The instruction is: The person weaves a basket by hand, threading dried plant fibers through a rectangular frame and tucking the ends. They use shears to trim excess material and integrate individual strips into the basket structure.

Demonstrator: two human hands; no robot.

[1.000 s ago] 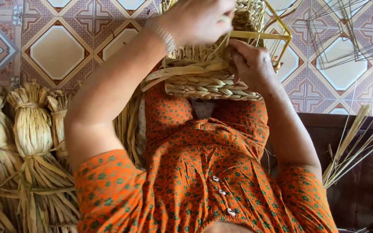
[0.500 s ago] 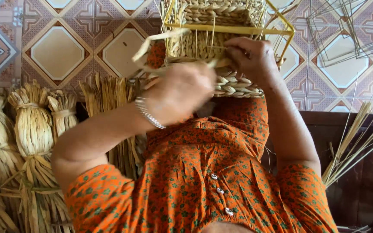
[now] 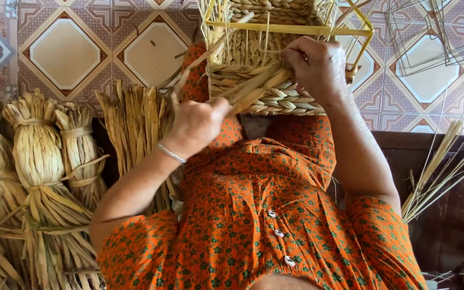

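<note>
A half-woven basket (image 3: 275, 80) on a yellow wire frame (image 3: 291, 27) sits at the upper centre of the frame, resting on the person's lap. The right hand (image 3: 315, 67) is clamped on its woven wall and a bunch of flat straw strands (image 3: 253, 88). The left hand (image 3: 197, 126), just below and left, is closed around those same strands. Tied bundles of dried straw (image 3: 38, 161) stand along the left edge. Bare wire frames (image 3: 436, 32) lie on the patterned tiles at upper right; loose stalks (image 3: 436, 172) lean at right.
</note>
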